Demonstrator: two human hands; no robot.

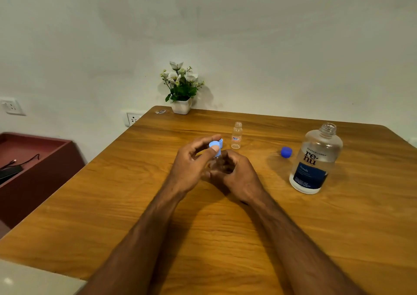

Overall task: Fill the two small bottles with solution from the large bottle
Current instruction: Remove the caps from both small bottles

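Operator: Both forearms are reaching in from the near edge over the wooden counter [225, 238]. Report each grip.

Inspector: Left hand [191, 166] is pinching a light blue cap [214, 147] between thumb and fingers, and the cap is sitting on top of a small clear bottle [215, 161]. Right hand [234, 173] is curling its fingers around the body of that bottle, which is standing upright at mid-counter.

Operator: Locate the remaining task items.

Inspector: Second small bottle [236, 135] is standing uncapped and upright just behind the hands. Another light blue cap [221, 143] is showing just behind the left fingers. Large bottle [314, 159] is standing open to the right, well apart from both hands. Its dark blue cap [286, 152] is lying on the counter just left of it.

Operator: Anything else?

Inspector: Potted flowers [181, 89] are standing at the far edge.
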